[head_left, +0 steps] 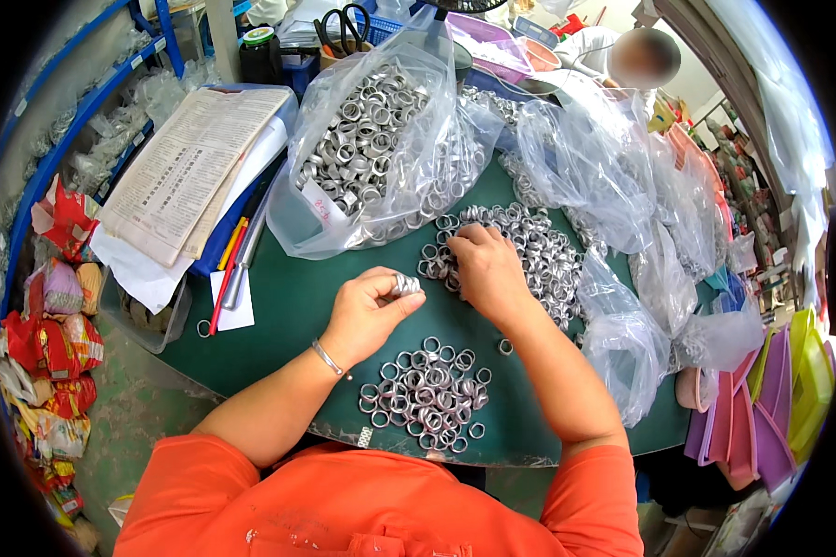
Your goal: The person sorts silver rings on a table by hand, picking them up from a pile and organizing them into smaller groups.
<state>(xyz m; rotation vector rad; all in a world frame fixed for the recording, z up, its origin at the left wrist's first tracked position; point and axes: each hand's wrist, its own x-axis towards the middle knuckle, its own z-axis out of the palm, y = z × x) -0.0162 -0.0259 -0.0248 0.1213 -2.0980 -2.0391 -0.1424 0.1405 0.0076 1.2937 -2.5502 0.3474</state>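
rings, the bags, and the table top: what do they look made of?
Rings: look like bare metal, possibly aluminium or steel; silvery grey, dull sheen, thin-walled. The left hand pinches a small stack of them; the right hand rests on the loose pile.
Bags: thin clear plastic film, crinkled and glossy, contents visible through them.
Table top: dark green, matte, smooth; base material cannot be told.

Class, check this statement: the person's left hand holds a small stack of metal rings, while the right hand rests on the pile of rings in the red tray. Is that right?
Not quite. The left hand does hold a small stack of metal rings, but the right hand rests on a pile of rings lying loose on the green table, not in a red tray. The head view shows this.
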